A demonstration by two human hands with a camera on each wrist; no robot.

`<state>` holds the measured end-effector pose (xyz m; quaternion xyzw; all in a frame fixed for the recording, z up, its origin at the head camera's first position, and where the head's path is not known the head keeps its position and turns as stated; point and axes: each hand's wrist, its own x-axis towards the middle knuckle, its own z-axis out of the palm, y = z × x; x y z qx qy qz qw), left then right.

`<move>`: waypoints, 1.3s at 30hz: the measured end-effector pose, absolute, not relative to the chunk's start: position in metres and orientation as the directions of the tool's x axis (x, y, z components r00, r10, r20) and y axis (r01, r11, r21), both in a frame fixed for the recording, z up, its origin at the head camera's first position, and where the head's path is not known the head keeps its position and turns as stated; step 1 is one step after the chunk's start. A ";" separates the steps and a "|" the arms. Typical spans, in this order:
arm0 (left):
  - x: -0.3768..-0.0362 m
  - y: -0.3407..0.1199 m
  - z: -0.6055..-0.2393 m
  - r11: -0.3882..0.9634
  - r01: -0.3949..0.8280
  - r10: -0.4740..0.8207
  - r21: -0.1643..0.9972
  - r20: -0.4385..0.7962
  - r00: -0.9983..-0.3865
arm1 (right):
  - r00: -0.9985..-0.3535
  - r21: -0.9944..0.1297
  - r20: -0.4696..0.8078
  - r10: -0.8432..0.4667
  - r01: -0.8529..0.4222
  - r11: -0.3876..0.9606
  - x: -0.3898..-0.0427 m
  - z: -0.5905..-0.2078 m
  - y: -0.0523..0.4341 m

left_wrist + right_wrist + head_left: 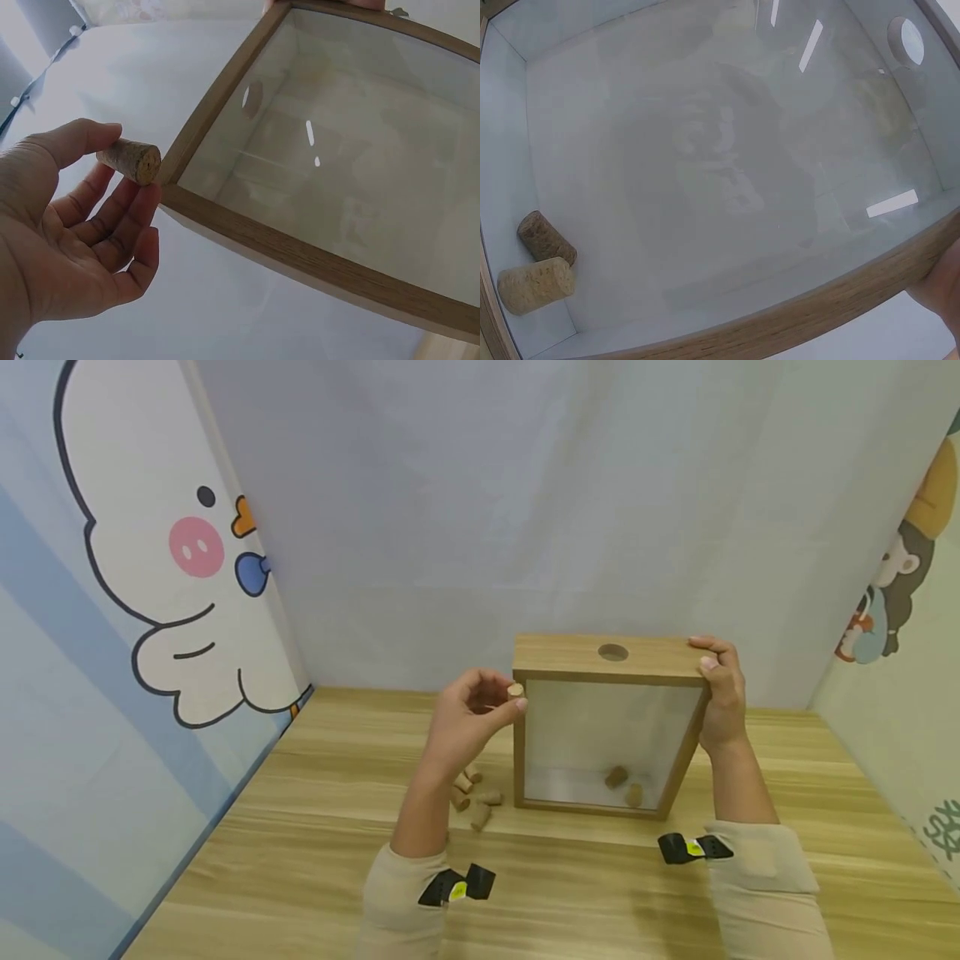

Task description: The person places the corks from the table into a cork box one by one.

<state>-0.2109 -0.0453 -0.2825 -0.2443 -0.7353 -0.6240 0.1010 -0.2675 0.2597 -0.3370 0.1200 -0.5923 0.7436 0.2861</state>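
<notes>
Between thumb and fingertips my left hand (468, 714) pinches a cork (131, 160), close beside the upper left corner of a shallow wooden box (558, 653) with a clear front. The box stands upright on the table, its round hole (613, 652) in the top face. My right hand (726, 697) grips the box's upper right corner, fingers over the top and thumb at the front edge. Two corks lie inside on the floor of the box, a darker one (546, 238) and a paler one (536, 286).
Several loose corks (481, 816) lie on the wood-grain table (300, 827), left of the box and partly behind my left forearm. A pale curtain (420, 527) hangs behind the table. Cartoon-printed panels (135, 468) flank it on both sides.
</notes>
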 end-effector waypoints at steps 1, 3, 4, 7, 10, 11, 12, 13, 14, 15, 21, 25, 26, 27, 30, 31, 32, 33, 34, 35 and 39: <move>-0.211 -0.043 -0.281 0.096 0.490 0.234 0.866 0.459 -0.857 | -0.807 -0.812 0.517 0.285 -0.567 -0.134 -0.267 -0.337 0.260; -0.214 -0.039 -0.280 0.081 0.499 0.238 0.863 0.469 -0.850 | -0.807 -0.811 0.517 0.286 -0.569 -0.138 -0.267 -0.338 0.260; -0.217 -0.037 -0.281 0.070 0.502 0.241 0.862 0.474 -0.847 | -0.806 -0.810 0.518 0.288 -0.570 -0.138 -0.267 -0.338 0.260; -0.226 -0.030 -0.286 0.038 0.510 0.243 0.859 0.487 -0.839 | -0.805 -0.810 0.519 0.288 -0.571 -0.134 -0.267 -0.338 0.261; -0.235 -0.023 -0.289 0.016 0.516 0.247 0.856 0.497 -0.832 | -0.803 -0.810 0.522 0.288 -0.572 -0.127 -0.267 -0.338 0.261; -0.236 -0.021 -0.288 0.011 0.521 0.250 0.854 0.502 -0.828 | -0.803 -0.810 0.522 0.288 -0.572 -0.127 -0.267 -0.338 0.261; -0.238 -0.019 -0.287 0.005 0.527 0.251 0.850 0.509 -0.823 | -0.803 -0.810 0.522 0.288 -0.572 -0.127 -0.267 -0.338 0.261; -0.238 -0.017 -0.286 0.005 0.534 0.252 0.845 0.516 -0.819 | -0.803 -0.810 0.521 0.288 -0.572 -0.130 -0.266 -0.338 0.260; -0.240 -0.014 -0.285 0.003 0.538 0.252 0.843 0.520 -0.816 | -0.804 -0.810 0.520 0.288 -0.571 -0.132 -0.266 -0.338 0.260; -0.240 -0.012 -0.283 0.000 0.541 0.252 0.841 0.523 -0.814 | -0.807 -0.811 0.518 0.285 -0.569 -0.136 -0.266 -0.338 0.260; -0.247 0.000 -0.274 0.007 0.511 0.249 0.860 0.494 -0.833 | -0.813 -0.813 0.510 0.282 -0.563 -0.151 -0.266 -0.338 0.259; -0.251 0.011 -0.267 0.000 0.488 0.260 0.873 0.471 -0.843 | -0.808 -0.811 0.512 0.292 -0.567 -0.146 -0.266 -0.338 0.260; -0.252 0.013 -0.266 -0.008 0.479 0.265 0.878 0.464 -0.846 | -0.807 -0.811 0.512 0.292 -0.567 -0.145 -0.266 -0.338 0.260; -0.254 0.016 -0.265 -0.015 0.469 0.270 0.883 0.455 -0.849 | -0.808 -0.811 0.512 0.292 -0.567 -0.145 -0.266 -0.338 0.261; -0.257 0.023 -0.261 -0.024 0.448 0.283 0.894 0.436 -0.854 | -0.809 -0.812 0.510 0.292 -0.565 -0.147 -0.267 -0.337 0.262; -0.259 0.025 -0.259 -0.019 0.442 0.290 0.897 0.429 -0.856 | -0.810 -0.813 0.509 0.292 -0.564 -0.146 -0.267 -0.337 0.263; -0.261 0.027 -0.258 -0.009 0.436 0.299 0.900 0.418 -0.858 | -0.811 -0.814 0.508 0.291 -0.562 -0.145 -0.268 -0.337 0.263; -0.262 0.030 -0.257 -0.001 0.429 0.307 0.903 0.409 -0.859 | -0.811 -0.815 0.507 0.293 -0.562 -0.145 -0.268 -0.337 0.263; -0.264 0.032 -0.256 0.008 0.423 0.315 0.906 0.399 -0.861 | -0.811 -0.816 0.506 0.294 -0.561 -0.143 -0.268 -0.337 0.263; -0.266 0.034 -0.254 0.018 0.414 0.324 0.910 0.387 -0.864 | -0.811 -0.817 0.505 0.295 -0.559 -0.140 -0.268 -0.337 0.263; -0.272 0.044 -0.249 0.037 0.357 0.337 0.933 0.325 -0.884 | -0.813 -0.820 0.502 0.296 -0.556 -0.136 -0.269 -0.336 0.263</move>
